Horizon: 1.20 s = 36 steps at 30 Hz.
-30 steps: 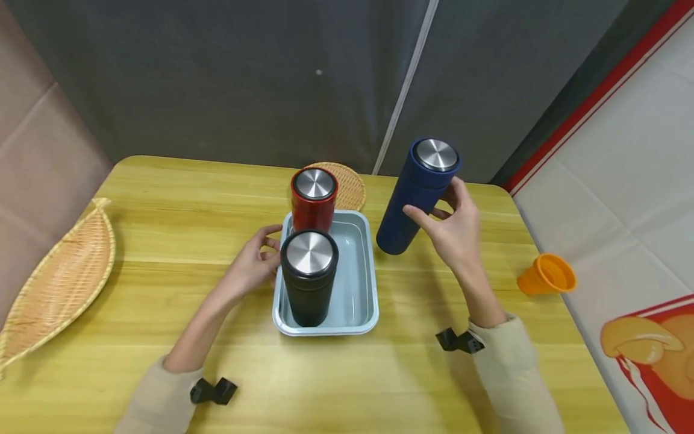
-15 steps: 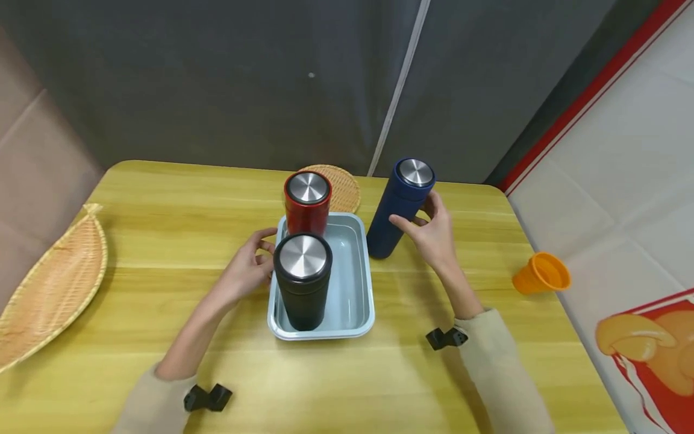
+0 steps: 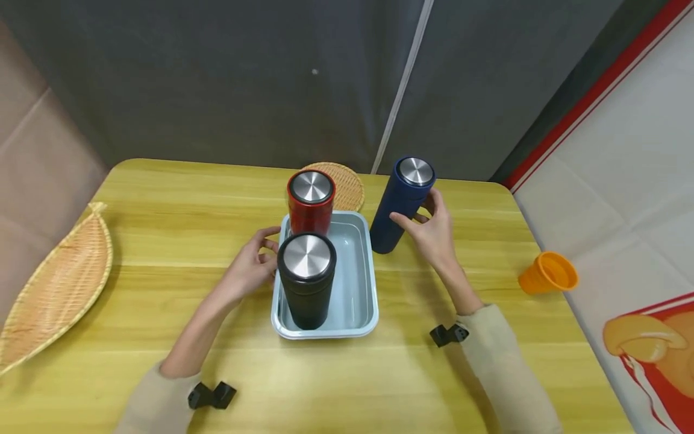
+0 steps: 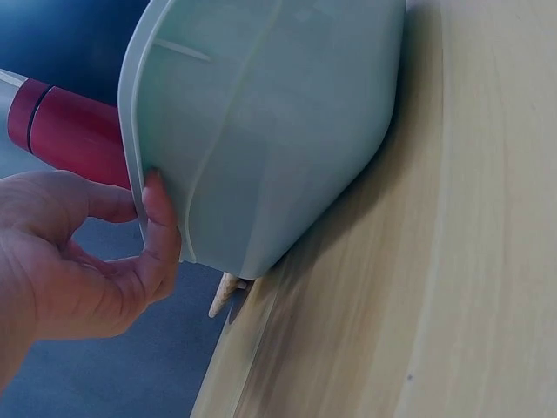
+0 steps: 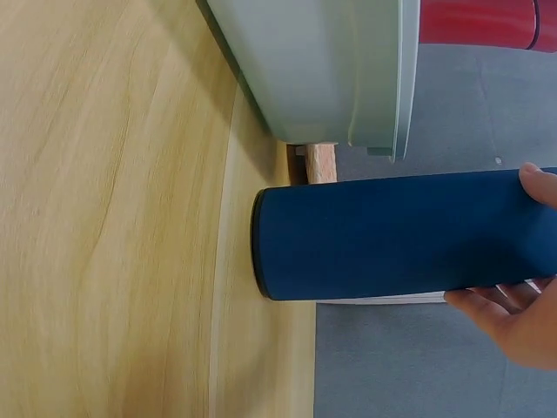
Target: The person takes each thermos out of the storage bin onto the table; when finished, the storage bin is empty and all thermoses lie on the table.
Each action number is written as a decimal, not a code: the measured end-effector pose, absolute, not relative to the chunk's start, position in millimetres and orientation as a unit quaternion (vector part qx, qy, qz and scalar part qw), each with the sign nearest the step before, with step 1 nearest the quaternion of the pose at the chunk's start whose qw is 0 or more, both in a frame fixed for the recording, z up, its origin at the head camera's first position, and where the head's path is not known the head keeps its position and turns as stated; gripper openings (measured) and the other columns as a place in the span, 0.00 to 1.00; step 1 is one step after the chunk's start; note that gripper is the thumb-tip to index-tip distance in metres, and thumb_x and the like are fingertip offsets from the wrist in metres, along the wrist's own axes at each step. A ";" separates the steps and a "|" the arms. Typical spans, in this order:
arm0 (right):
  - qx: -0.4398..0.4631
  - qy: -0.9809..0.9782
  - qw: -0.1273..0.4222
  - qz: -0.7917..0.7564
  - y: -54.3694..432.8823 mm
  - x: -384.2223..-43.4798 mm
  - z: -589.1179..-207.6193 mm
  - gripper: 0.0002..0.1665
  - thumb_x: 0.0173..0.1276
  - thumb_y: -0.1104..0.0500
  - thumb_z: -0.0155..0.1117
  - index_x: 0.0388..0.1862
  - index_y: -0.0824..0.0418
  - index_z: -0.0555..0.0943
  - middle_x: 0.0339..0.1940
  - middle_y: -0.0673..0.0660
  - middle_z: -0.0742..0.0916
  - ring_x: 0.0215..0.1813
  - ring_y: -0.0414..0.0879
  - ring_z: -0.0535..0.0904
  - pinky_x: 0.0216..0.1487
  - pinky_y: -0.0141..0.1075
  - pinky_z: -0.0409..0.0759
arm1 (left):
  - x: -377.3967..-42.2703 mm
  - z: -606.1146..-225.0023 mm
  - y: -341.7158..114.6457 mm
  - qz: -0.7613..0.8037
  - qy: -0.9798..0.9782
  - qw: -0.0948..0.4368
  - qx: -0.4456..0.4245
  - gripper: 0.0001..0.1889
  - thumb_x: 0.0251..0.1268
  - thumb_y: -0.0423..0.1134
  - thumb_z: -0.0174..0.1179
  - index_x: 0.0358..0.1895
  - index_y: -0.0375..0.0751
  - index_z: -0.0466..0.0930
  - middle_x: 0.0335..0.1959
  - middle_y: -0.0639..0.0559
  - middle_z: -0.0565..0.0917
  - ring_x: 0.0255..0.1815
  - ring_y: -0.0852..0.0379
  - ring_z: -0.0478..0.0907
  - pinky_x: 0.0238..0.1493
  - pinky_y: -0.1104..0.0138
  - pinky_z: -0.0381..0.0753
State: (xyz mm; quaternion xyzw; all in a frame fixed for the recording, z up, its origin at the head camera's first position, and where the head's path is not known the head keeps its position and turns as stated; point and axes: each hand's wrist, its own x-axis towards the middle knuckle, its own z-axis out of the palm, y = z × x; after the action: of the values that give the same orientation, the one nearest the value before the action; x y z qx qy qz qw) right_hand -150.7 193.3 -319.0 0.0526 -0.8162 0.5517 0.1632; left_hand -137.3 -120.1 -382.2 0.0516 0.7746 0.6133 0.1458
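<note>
A light blue-grey plastic tray sits on the wooden table, with two thermos flasks standing in its left half. The nearer one is a black thermos flask with a steel lid; behind it stands a red thermos flask. My left hand pinches the tray's left rim, thumb and fingertip meeting at the edge in the left wrist view. To the right of the tray, my right hand grips a dark blue thermos flask around its upper body. That flask is upright, its base right at the tabletop.
A round woven mat lies behind the tray, partly hidden by the red flask. An orange cup stands at the table's right edge by the white wall. On the far left is a leaf-shaped wicker basket. A dark grey panel rises behind the table.
Over the second, my right hand has brought the blue thermos flask lower and leftward, closer to the tray. It has hardly moved in the last half second. My left hand stays on the rim.
</note>
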 end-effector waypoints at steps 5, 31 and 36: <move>0.055 -0.815 0.165 0.552 194.9 -151.1 -317.0 0.40 0.55 0.70 0.72 0.65 0.73 0.65 0.56 0.68 0.77 0.55 0.55 0.75 0.56 0.50 0.79 | -136.8 -381.9 -119.1 0.617 0.772 0.142 0.056 0.31 0.68 0.27 0.53 0.72 0.36 0.54 0.48 0.36 0.69 0.27 0.54 0.75 0.27 0.54 0.84; 0.059 -0.779 0.158 0.604 203.4 -154.9 -343.7 0.40 0.57 0.73 0.70 0.68 0.71 0.65 0.58 0.67 0.77 0.58 0.54 0.75 0.60 0.46 0.77 | -135.5 -382.8 -120.7 0.632 0.760 0.143 0.042 0.31 0.68 0.27 0.53 0.72 0.36 0.54 0.47 0.37 0.68 0.26 0.56 0.75 0.26 0.53 0.84; 0.056 -0.761 0.171 0.624 210.8 -154.6 -357.3 0.39 0.58 0.72 0.69 0.68 0.67 0.66 0.60 0.63 0.77 0.60 0.51 0.75 0.62 0.47 0.75 | -136.3 -382.1 -119.9 0.628 0.763 0.144 0.044 0.31 0.68 0.28 0.53 0.72 0.36 0.54 0.48 0.37 0.68 0.26 0.56 0.74 0.26 0.55 0.84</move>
State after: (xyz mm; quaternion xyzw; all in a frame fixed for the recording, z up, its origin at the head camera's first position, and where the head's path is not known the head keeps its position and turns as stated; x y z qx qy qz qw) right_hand -154.6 210.8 -357.3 0.0561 -0.7607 0.6237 0.1707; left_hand -136.3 -119.9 -382.1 0.0442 0.7631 0.6285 0.1440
